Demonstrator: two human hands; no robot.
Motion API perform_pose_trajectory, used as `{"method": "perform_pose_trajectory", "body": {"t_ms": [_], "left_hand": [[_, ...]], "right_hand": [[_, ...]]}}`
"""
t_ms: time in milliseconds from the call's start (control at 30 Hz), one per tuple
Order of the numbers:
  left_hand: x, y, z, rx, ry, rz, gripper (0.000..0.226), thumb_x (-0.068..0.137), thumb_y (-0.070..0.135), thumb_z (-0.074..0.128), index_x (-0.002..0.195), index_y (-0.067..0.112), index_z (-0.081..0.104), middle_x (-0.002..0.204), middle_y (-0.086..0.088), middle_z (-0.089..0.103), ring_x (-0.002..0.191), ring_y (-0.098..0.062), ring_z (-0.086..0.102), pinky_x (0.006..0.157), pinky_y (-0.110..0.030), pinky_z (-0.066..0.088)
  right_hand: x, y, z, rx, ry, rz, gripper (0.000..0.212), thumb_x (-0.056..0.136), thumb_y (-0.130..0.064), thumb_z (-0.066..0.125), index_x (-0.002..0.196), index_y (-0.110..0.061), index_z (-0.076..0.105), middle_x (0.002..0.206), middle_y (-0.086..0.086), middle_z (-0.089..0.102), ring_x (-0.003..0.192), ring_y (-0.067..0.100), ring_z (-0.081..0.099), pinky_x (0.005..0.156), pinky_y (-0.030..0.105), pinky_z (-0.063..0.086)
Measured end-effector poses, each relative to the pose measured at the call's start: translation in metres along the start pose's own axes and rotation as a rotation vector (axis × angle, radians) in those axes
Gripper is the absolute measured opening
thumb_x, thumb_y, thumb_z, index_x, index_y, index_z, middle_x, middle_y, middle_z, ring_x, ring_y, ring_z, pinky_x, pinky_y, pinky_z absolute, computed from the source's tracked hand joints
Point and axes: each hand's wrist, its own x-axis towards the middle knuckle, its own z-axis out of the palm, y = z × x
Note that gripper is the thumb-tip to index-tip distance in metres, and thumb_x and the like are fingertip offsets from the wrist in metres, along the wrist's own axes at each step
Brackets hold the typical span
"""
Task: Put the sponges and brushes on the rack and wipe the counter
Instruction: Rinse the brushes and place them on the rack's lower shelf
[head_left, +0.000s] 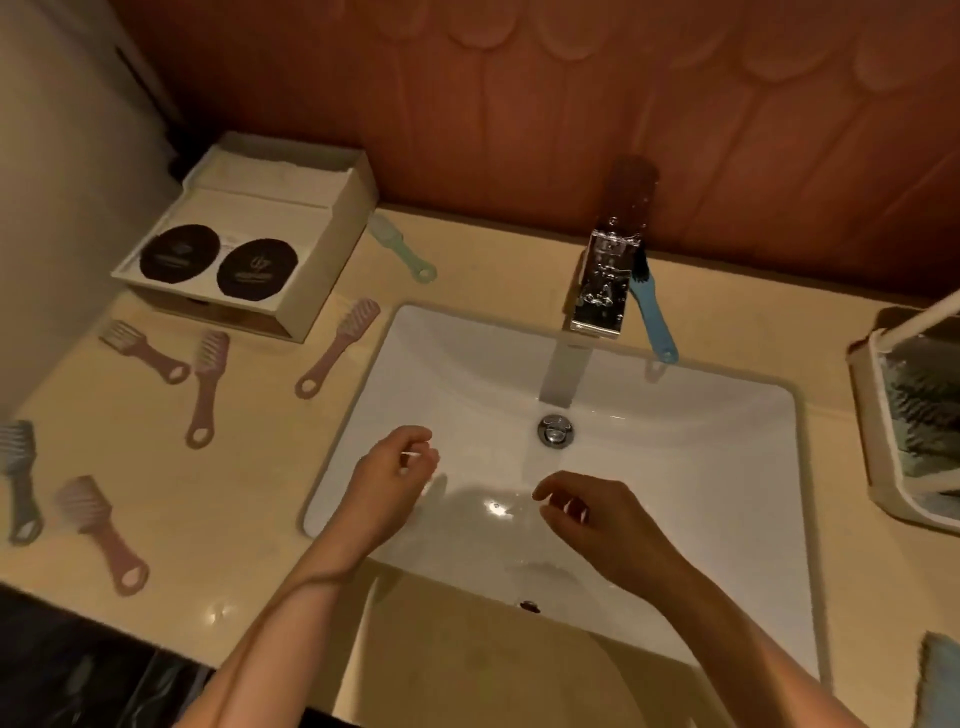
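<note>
Several brushes lie on the beige counter (249, 488). Pink brushes (208, 384) are scattered to the left of the sink, one more pink brush (101, 530) lies near the front edge, and a grey brush (18, 478) is at the far left. A green brush (402, 247) lies beside the box, and a blue brush (652, 317) leans by the faucet. The white rack (867, 415) stands at the right edge with striped sponges inside. My left hand (395, 467) and my right hand (587, 519) hover over the sink, fingers loosely curled, holding nothing.
A white basin (675, 415) fills the middle, with a chrome faucet (605, 280) behind it. A cream box (249, 244) with two black discs sits at the back left. A bluish cloth or sponge (940, 675) shows at the bottom right corner.
</note>
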Motion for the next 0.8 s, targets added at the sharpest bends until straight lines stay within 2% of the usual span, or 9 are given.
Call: {"method": "perform_pose_trajectory", "body": {"t_ms": [100, 167, 267, 400, 633, 800], "left_hand": [[0.025, -0.029, -0.035, 0.041, 0.157, -0.054, 0.031, 0.092, 0.016, 0.053, 0.121, 0.008, 0.057, 0.117, -0.011, 0.059, 0.103, -0.022, 0.056, 0.085, -0.026, 0.041], [0.041, -0.041, -0.053, 0.108, 0.239, -0.046, 0.031, 0.091, 0.017, 0.054, 0.120, 0.007, 0.058, 0.116, -0.015, 0.059, 0.108, -0.030, 0.055, 0.091, -0.034, 0.044], [0.061, -0.047, -0.073, 0.167, 0.325, -0.068, 0.035, 0.092, 0.019, 0.052, 0.126, 0.011, 0.053, 0.121, -0.013, 0.052, 0.113, -0.030, 0.047, 0.097, -0.039, 0.040], [0.087, -0.051, -0.084, 0.340, 0.292, -0.088, 0.033, 0.095, 0.027, 0.047, 0.124, 0.012, 0.047, 0.124, -0.011, 0.045, 0.115, -0.027, 0.042, 0.096, -0.039, 0.039], [0.113, -0.053, -0.088, 0.524, 0.312, -0.091, 0.028, 0.094, 0.028, 0.049, 0.111, 0.006, 0.052, 0.110, -0.013, 0.056, 0.100, -0.027, 0.054, 0.076, -0.034, 0.044], [0.125, -0.055, -0.094, 0.605, 0.252, -0.128, 0.031, 0.092, 0.033, 0.052, 0.111, 0.008, 0.053, 0.107, -0.010, 0.059, 0.098, -0.025, 0.058, 0.072, -0.030, 0.043]], "right_hand": [[0.037, -0.022, 0.014, -0.094, -0.064, -0.048, 0.015, 0.092, -0.026, 0.053, 0.103, -0.025, 0.064, 0.074, -0.020, 0.054, 0.067, 0.004, 0.054, 0.065, 0.016, 0.045], [0.061, -0.033, 0.017, -0.134, -0.098, -0.074, 0.017, 0.092, -0.024, 0.052, 0.104, -0.021, 0.064, 0.077, -0.020, 0.054, 0.072, 0.006, 0.056, 0.070, 0.024, 0.049], [0.097, -0.046, 0.021, -0.189, -0.102, -0.078, 0.020, 0.092, -0.024, 0.050, 0.106, -0.019, 0.063, 0.092, -0.008, 0.061, 0.079, 0.012, 0.054, 0.075, 0.032, 0.047], [0.144, -0.063, 0.028, -0.271, -0.055, -0.081, 0.027, 0.091, -0.027, 0.051, 0.115, -0.019, 0.060, 0.107, 0.002, 0.061, 0.087, 0.017, 0.056, 0.076, 0.030, 0.042], [0.216, -0.086, 0.028, -0.379, 0.036, 0.000, 0.052, 0.089, -0.019, 0.051, 0.139, -0.016, 0.037, 0.130, 0.015, 0.047, 0.118, 0.032, 0.049, 0.094, 0.040, 0.044], [0.254, -0.096, 0.023, -0.468, 0.064, 0.038, 0.052, 0.089, -0.019, 0.050, 0.138, -0.020, 0.035, 0.125, 0.016, 0.050, 0.112, 0.036, 0.052, 0.088, 0.041, 0.044]]}}
